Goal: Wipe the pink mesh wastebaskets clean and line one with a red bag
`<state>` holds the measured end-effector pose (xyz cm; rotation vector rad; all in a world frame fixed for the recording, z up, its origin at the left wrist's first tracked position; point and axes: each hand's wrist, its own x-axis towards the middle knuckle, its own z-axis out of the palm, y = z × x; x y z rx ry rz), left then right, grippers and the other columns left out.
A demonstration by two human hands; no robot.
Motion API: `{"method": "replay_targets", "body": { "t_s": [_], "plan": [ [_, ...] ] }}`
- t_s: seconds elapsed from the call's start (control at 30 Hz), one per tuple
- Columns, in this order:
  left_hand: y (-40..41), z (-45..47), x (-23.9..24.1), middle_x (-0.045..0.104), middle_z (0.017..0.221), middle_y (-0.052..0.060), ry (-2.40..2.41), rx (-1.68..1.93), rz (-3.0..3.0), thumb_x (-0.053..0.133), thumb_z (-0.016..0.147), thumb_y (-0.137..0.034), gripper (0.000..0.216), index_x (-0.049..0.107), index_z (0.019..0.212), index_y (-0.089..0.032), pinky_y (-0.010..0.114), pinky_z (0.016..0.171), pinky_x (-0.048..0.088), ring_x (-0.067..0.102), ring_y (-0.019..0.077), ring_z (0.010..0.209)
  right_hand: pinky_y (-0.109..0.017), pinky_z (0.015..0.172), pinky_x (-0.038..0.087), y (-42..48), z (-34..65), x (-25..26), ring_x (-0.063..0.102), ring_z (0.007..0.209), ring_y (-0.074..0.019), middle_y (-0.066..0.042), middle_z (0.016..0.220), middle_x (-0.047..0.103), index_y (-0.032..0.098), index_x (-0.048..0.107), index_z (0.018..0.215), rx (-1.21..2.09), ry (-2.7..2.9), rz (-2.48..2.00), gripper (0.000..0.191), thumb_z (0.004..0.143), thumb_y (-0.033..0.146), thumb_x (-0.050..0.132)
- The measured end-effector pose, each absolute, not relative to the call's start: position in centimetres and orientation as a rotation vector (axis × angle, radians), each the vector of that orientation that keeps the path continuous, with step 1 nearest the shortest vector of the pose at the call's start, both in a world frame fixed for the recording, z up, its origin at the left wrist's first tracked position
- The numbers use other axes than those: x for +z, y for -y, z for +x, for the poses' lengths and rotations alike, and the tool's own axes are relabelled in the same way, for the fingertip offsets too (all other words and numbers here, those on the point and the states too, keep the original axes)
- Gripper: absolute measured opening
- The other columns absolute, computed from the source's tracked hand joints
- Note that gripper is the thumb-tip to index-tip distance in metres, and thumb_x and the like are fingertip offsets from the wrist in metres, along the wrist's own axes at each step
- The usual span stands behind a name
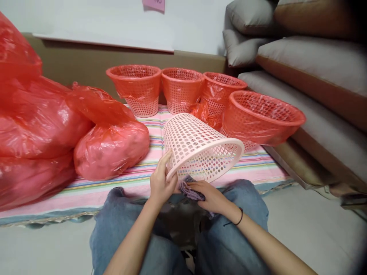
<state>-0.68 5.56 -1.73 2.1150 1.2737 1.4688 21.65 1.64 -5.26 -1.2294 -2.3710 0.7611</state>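
Observation:
A light pink perforated plastic basket (189, 139) lies tipped on its side, its round mouth turned toward me and to the right. My left hand (162, 179) grips the rim at its left edge, thumb and fingers on either side of the wall. In my right hand (210, 195) is a bunched purple-grey cloth (192, 190), held at the lower part of the basket's mouth. Whether the cloth presses against the rim is hard to make out. Some of the right fingers are hidden by the cloth.
Several similar baskets lined with red plastic bags, one of them a wide-rimmed basket (263, 114), stand behind and to the right. Filled red plastic bags (111, 149) sit at the left on a striped cloth (109, 191). Grey-and-brown cushions (315, 65) are stacked at the right.

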Motion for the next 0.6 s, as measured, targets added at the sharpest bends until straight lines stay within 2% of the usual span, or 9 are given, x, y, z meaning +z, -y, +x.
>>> {"method": "replay_targets", "body": {
  "t_s": [0.07, 0.1, 0.17, 0.23, 0.3, 0.37, 0.47, 0.53, 0.6],
  "plan": [
    [-5.5, -0.7, -1.9, 0.052, 0.147, 0.019, -1.177, 1.489, 2.094, 0.062, 0.087, -0.023, 0.083, 0.019, 0.157, -0.025, 0.034, 0.082, 0.059, 0.068, 0.019, 0.094, -0.043, 0.107, 0.044, -2.7, 22.8, -3.6, 0.056, 0.124, -0.0262, -0.007, 0.14, 0.061, 0.02, 0.061, 0.134, 0.62, 2.38, -1.316, 0.073, 0.064, 0.003, 0.052],
    [-5.6, -0.6, -2.2, 0.042, 0.154, 0.022, -1.114, 1.505, 2.1, 0.066, 0.087, -0.027, 0.09, 0.012, 0.159, -0.027, 0.036, 0.086, 0.058, 0.067, 0.02, 0.1, -0.044, 0.108, 0.043, -3.4, 23.2, -2.9, 0.054, 0.125, -0.0274, -0.008, 0.143, 0.059, 0.02, 0.061, 0.135, 0.507, 2.376, -1.384, 0.071, 0.066, 0.003, 0.052],
    [-5.7, -0.2, -3.2, 0.016, 0.165, 0.024, -1.024, 1.503, 2.135, 0.071, 0.086, -0.035, 0.099, 0.004, 0.158, -0.03, 0.043, 0.099, 0.054, 0.057, 0.0266, 0.126, -0.048, 0.11, 0.04, -5.2, 23.9, -2.0, 0.049, 0.13, -0.0303, -0.007, 0.149, 0.053, 0.019, 0.059, 0.137, 0.312, 2.355, -1.545, 0.07, 0.07, 0.004, 0.053],
    [-5.7, 0.6, -4.5, 0.005, 0.167, 0.023, -1.048, 1.409, 2.165, 0.074, 0.084, -0.04, 0.104, 0.002, 0.158, -0.029, 0.051, 0.109, 0.046, 0.037, 0.0337, 0.146, -0.049, 0.11, 0.039, -6.9, 24.1, -2.0, 0.047, 0.13, -0.0327, -0.008, 0.152, 0.05, 0.019, 0.057, 0.14, 0.247, 2.337, -1.681, 0.069, 0.073, 0.004, 0.053],
    [-5.6, 1.7, -6.1, 0.007, 0.166, 0.025, -1.133, 1.289, 2.159, 0.075, 0.083, -0.042, 0.106, 0.002, 0.158, -0.025, 0.056, 0.115, 0.038, 0.022, 0.0372, 0.153, -0.049, 0.107, 0.041, -8.2, 24.0, -3.1, 0.051, 0.126, -0.0346, -0.011, 0.148, 0.053, 0.017, 0.058, 0.139, 0.265, 2.326, -1.761, 0.069, 0.072, 0.003, 0.055],
    [-5.3, 2.8, -7.3, 0.011, 0.166, 0.026, -1.194, 1.209, 2.112, 0.07, 0.086, -0.04, 0.099, 0.005, 0.158, -0.022, 0.056, 0.117, 0.036, 0.018, 0.0366, 0.154, -0.051, 0.103, 0.042, -8.9, 23.6, -4.5, 0.055, 0.122, -0.0358, -0.015, 0.144, 0.056, 0.013, 0.06, 0.137, 0.297, 2.315, -1.78, 0.068, 0.07, 0.001, 0.055],
    [-5.2, 3.7, -7.8, 0.03, 0.16, 0.024, -1.257, 1.206, 2.02, 0.057, 0.093, -0.031, 0.077, 0.015, 0.156, -0.018, 0.052, 0.118, 0.037, 0.032, 0.0316, 0.15, -0.051, 0.107, 0.04, -9.0, 23.0, -6.2, 0.054, 0.126, -0.035, -0.018, 0.145, 0.055, 0.011, 0.059, 0.136, 0.338, 2.307, -1.742, 0.067, 0.07, 0.002, 0.055],
    [-5.5, 3.4, -6.9, 0.042, 0.153, 0.021, -1.314, 1.258, 1.999, 0.05, 0.094, -0.025, 0.062, 0.028, 0.152, -0.017, 0.051, 0.118, 0.036, 0.039, 0.0291, 0.146, -0.047, 0.109, 0.04, -8.8, 22.5, -6.5, 0.055, 0.128, -0.0317, -0.016, 0.144, 0.057, 0.011, 0.058, 0.137, 0.386, 2.323, -1.661, 0.067, 0.07, 0.004, 0.056],
    [-6.1, 2.4, -5.5, 0.046, 0.151, 0.019, -1.368, 1.315, 2.02, 0.048, 0.092, -0.019, 0.055, 0.04, 0.146, -0.017, 0.05, 0.118, 0.037, 0.041, 0.0285, 0.145, -0.041, 0.109, 0.042, -8.5, 21.7, -6.3, 0.058, 0.126, -0.0277, -0.013, 0.139, 0.061, 0.013, 0.058, 0.137, 0.441, 2.344, -1.556, 0.068, 0.069, 0.005, 0.057]
  ]
}}
